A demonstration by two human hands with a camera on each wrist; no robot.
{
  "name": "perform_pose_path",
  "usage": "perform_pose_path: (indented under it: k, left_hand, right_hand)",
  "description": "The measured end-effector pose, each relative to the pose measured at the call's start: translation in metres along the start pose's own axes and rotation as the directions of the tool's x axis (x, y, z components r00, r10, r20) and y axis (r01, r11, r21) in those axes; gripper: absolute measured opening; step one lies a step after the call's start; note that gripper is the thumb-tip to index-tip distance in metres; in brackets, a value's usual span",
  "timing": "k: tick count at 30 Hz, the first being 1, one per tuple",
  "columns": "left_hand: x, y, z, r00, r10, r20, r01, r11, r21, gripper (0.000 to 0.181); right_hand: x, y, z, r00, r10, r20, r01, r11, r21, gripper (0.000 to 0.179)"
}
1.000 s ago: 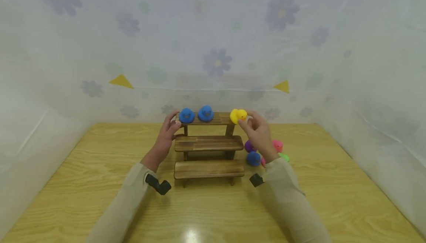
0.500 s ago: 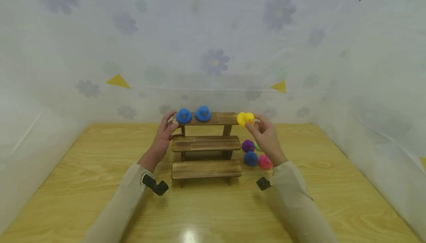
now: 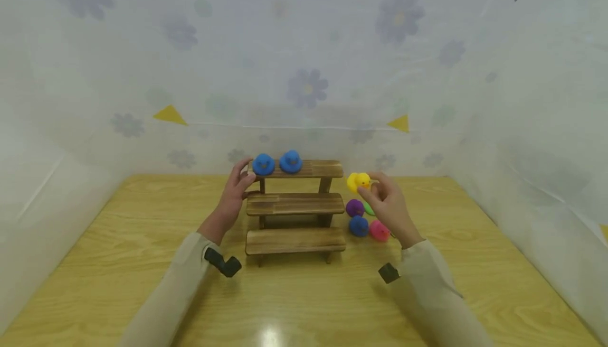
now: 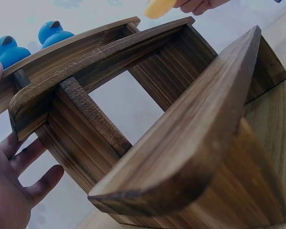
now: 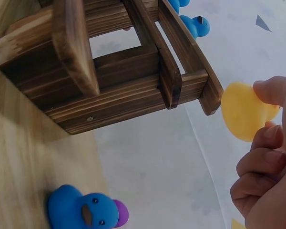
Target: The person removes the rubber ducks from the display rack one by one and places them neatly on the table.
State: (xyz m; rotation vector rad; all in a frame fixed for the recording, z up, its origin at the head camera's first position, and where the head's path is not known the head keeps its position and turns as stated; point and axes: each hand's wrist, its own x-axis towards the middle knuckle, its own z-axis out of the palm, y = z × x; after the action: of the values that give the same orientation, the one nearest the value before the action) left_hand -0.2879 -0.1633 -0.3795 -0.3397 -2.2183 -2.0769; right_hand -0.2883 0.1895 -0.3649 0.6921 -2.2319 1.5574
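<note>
In the head view, my right hand pinches a yellow rubber duck between thumb and fingers, to the right of a three-tier wooden stand and lower than its top shelf. Its thumb lies across the duck in the right wrist view. My left hand holds the left end of the top shelf, thumb at the front; its lower fingers spread loosely in the left wrist view. Two blue rubber ducks, one at the left end and one beside it, sit on that shelf.
Right of the stand, a purple duck, a blue duck, a pink duck and a partly hidden green one stand on the wooden table. A flowered white sheet hangs behind and at both sides.
My right hand has carried the yellow duck right and down from the right end of the top shelf. The left hand stays at the shelf's left end.
</note>
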Motion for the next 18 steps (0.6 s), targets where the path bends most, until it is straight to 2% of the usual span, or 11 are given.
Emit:
perform_pose_path:
  k: [8,13,18]
  left_hand:
    - [-0.001,0.0,-0.001,1.0,0.004,-0.002,-0.004,1.0,0.002,0.059]
    - [-0.001,-0.001,0.001,1.0,-0.005,-0.002,0.005,1.0,0.002,0.058]
    - [0.0,0.001,0.004,1.0,0.001,0.0,-0.001,1.0,-0.008,0.057]
  right_hand:
    - [-0.009,-0.001,-0.012,0.994,0.08,0.07,-0.08,0.997,0.004,0.026]
    - [-0.011,-0.001,-0.018,0.991,0.072,0.111,-0.072,0.997,-0.002,0.024]
    - [-0.015,0.003,-0.024,0.982,0.05,0.184,-0.051,0.999,-0.002,0.025]
